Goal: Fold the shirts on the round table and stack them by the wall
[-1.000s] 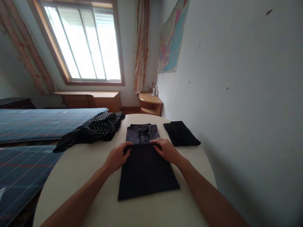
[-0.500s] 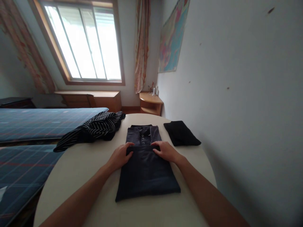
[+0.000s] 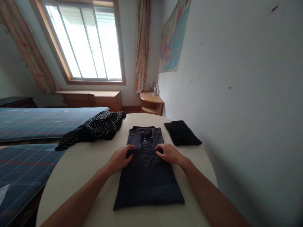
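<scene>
Home bedroom, 2 plaid mattresses (image 3: 47, 121), patterned curtains (image 3: 142, 47), wooden desk (image 3: 109, 100), wall map (image 3: 174, 41)

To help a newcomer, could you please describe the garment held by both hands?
On the round-edged pale table, look between the striped garment and the folded black cloth. There lies the dark blue shirt; only it shows small round fasteners.

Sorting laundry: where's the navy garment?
In the head view, the navy garment lies centrally on the table, held by the left hand and right hand, left of the black cloth.
</scene>
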The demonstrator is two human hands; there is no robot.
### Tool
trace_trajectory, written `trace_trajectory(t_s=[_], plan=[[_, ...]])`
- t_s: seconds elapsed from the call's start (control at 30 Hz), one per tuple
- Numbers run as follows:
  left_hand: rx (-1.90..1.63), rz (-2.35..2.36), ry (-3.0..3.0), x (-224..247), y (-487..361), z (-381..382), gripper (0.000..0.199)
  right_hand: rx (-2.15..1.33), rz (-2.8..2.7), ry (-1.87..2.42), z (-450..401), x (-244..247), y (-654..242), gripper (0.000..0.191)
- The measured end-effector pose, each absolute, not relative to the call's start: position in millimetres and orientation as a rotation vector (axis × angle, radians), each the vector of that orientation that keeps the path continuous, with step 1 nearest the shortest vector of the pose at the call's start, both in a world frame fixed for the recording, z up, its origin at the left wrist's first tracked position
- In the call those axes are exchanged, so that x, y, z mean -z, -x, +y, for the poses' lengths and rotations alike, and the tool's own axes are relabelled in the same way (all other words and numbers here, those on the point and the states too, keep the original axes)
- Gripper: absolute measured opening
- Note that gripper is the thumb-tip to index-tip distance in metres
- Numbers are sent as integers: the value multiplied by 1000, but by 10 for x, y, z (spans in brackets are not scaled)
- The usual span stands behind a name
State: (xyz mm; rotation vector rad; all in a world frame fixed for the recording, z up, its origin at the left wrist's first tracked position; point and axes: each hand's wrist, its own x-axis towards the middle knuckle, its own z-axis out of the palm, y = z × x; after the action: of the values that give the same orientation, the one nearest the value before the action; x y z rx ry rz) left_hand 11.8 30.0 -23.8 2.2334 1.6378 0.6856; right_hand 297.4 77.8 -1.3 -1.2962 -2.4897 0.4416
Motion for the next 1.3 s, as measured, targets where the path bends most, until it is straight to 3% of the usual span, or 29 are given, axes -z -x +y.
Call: trace_trajectory(t_s=[1.3], plan=[[-709,1627,-2205,208,-87,255,35,-537,-2457,1242,757,15,-3025,23]])
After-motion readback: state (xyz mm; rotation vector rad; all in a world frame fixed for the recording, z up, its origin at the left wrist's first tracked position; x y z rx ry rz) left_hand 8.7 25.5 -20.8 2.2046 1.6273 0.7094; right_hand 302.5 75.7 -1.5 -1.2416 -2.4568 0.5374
